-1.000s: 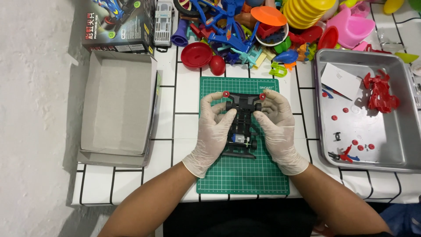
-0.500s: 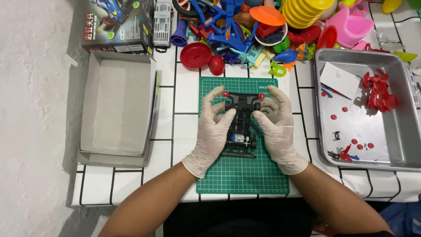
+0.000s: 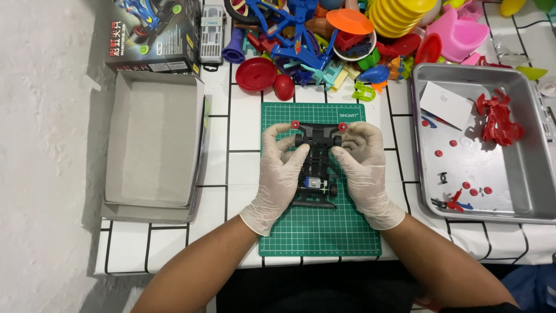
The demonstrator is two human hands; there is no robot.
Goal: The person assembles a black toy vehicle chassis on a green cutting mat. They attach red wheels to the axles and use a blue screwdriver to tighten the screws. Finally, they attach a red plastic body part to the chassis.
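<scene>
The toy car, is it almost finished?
Partly. The black toy car frame on the green mat already has two red rollers and a small motor. Left hand and right hand grip its front. No wheels or body show, and red parts lie in the metal tray.

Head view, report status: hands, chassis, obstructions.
Left hand and right hand, both gloved, grip the black toy car chassis over the green cutting mat. Chassis front with red rollers points away. Nothing between hands and chassis.
</scene>
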